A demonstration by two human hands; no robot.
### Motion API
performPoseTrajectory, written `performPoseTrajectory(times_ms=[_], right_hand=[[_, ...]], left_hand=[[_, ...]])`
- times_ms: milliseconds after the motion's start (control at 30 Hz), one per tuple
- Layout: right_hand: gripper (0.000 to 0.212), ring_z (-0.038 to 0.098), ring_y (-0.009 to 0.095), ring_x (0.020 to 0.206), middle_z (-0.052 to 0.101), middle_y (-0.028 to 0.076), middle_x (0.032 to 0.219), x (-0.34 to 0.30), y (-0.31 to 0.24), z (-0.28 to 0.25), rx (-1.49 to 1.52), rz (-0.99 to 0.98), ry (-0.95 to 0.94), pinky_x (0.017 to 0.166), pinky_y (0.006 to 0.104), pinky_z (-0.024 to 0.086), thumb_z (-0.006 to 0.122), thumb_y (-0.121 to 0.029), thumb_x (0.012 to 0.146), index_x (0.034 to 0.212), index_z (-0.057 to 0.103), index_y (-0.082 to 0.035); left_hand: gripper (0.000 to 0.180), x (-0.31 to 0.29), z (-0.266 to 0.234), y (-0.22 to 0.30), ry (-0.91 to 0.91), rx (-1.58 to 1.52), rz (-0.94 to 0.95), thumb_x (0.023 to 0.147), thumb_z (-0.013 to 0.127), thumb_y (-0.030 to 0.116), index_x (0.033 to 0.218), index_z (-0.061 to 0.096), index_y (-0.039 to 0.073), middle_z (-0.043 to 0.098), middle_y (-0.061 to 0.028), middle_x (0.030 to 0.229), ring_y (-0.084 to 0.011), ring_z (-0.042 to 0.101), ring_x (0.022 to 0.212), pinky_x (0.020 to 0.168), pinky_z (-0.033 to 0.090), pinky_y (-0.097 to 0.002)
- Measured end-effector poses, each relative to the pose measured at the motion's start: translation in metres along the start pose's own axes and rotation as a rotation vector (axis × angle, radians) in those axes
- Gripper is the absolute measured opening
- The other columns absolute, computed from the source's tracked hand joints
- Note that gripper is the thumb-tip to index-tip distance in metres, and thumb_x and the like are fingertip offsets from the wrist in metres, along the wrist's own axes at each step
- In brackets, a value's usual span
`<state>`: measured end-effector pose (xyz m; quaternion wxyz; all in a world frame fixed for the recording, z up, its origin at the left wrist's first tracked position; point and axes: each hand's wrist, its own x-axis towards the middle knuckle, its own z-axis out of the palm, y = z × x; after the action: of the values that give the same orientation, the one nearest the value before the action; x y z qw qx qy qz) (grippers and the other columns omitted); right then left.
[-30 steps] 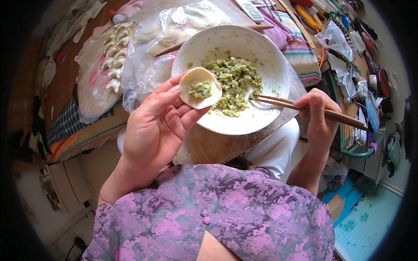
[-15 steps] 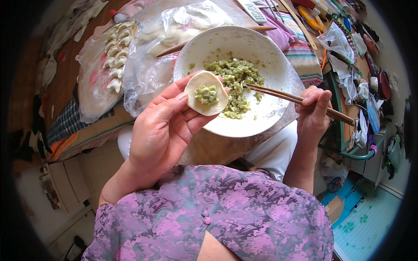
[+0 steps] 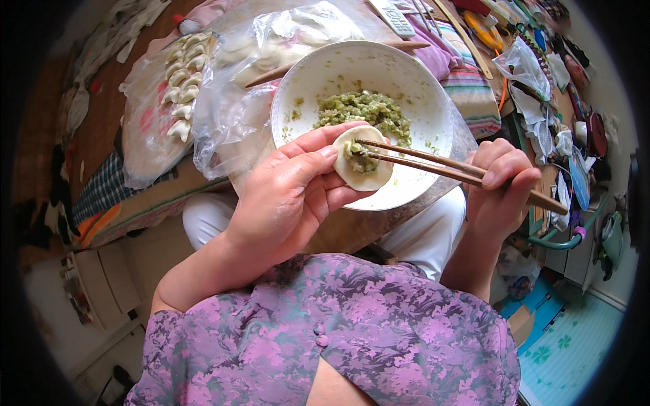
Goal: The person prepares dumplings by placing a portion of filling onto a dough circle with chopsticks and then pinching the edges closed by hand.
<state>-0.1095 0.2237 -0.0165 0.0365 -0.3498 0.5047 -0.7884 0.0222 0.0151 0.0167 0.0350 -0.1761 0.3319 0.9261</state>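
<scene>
My left hand (image 3: 288,186) holds a round dumpling wrapper (image 3: 374,181) between thumb and fingers, over the near part of a large white bowl (image 3: 298,68). Green minced filling (image 3: 359,162) sits at the wrapper's middle. My right hand (image 3: 502,183) is closed around a pair of wooden chopsticks (image 3: 433,164), whose tips touch that filling. More chopped green filling (image 3: 369,108) lies in the bowl beyond my left fingers, which hide part of it.
Shaped dumplings (image 3: 181,95) stand in rows on a plastic-covered board at the left. Clear plastic (image 3: 227,128) covers pale pieces beside the bowl. A tapered wooden rolling pin (image 3: 271,76) passes behind the bowl. A remote control (image 3: 393,17) and clutter lie at the far right.
My left hand has moved right with the wrapper. The chopsticks have come from the bowl's filling onto the filling in the wrapper, and my right hand has shifted slightly right and nearer.
</scene>
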Motion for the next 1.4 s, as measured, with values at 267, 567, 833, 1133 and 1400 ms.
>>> performPoseTrajectory(times_ms=[267, 567, 833, 1133, 1400], right_hand=[[0.057, 0.048, 0.014, 0.054, 0.054, 0.006, 0.061, 0.001, -0.021, -0.006, -0.162, -0.021, -0.081, 0.047, 0.0249, 0.033, 0.041, -0.046, 0.099, 0.069, 0.058, -0.001], [0.056, 0.037, 0.012, 0.053, 0.043, 0.004, 0.064, 0.003, 0.004, 0.0, 0.166, 0.092, -0.06, 0.05, 0.0256, 0.035, 0.029, -0.05, 0.101, 0.07, 0.05, -0.008], [0.048, 0.031, 0.008, 0.053, 0.039, -0.002, 0.061, 0.001, 0.01, 0.005, 0.348, 0.262, 0.057, 0.049, 0.0244, 0.03, 0.033, -0.048, 0.101, 0.073, 0.049, -0.013], [0.05, 0.033, 0.008, 0.05, 0.039, -0.001, 0.06, -0.003, 0.013, 0.004, 0.312, 0.354, 0.133, 0.046, 0.0239, 0.031, 0.032, -0.049, 0.101, 0.073, 0.05, -0.012], [0.052, 0.033, 0.009, 0.049, 0.039, 0.0, 0.059, 0.001, -0.002, -0.005, 0.339, 0.314, 0.125, 0.045, 0.0244, 0.031, 0.032, -0.05, 0.101, 0.072, 0.05, -0.012]], left_hand=[[0.041, -0.004, -0.004, 0.005, -0.011, 0.009, 0.023, 0.1, 0.034, 0.011, 0.136, 0.038, -0.007, 0.054, -0.0209, 0.128, -0.025, 0.058, 0.113, 0.099, 0.047, -0.0369], [0.039, -0.007, 0.002, 0.001, 0.003, 0.047, -0.006, 0.099, 0.034, 0.009, 0.134, 0.041, -0.007, 0.054, -0.0208, 0.128, -0.0255, 0.058, 0.115, 0.101, 0.047, -0.0371], [0.037, -0.009, 0.002, 0.0, 0.0, 0.046, 0.006, 0.099, 0.034, 0.009, 0.131, 0.044, -0.007, 0.055, -0.0207, 0.127, -0.0279, 0.057, 0.116, 0.101, 0.046, -0.0376], [0.038, -0.008, 0.005, -0.001, 0.02, 0.003, -0.01, 0.099, 0.034, 0.008, 0.131, 0.044, -0.008, 0.056, -0.0206, 0.126, -0.0264, 0.058, 0.115, 0.101, 0.046, -0.0373], [0.038, -0.005, -0.002, 0.001, 0.011, 0.043, 0.017, 0.099, 0.035, 0.009, 0.133, 0.042, -0.008, 0.054, -0.0214, 0.127, -0.0268, 0.057, 0.116, 0.101, 0.046, -0.0378]])
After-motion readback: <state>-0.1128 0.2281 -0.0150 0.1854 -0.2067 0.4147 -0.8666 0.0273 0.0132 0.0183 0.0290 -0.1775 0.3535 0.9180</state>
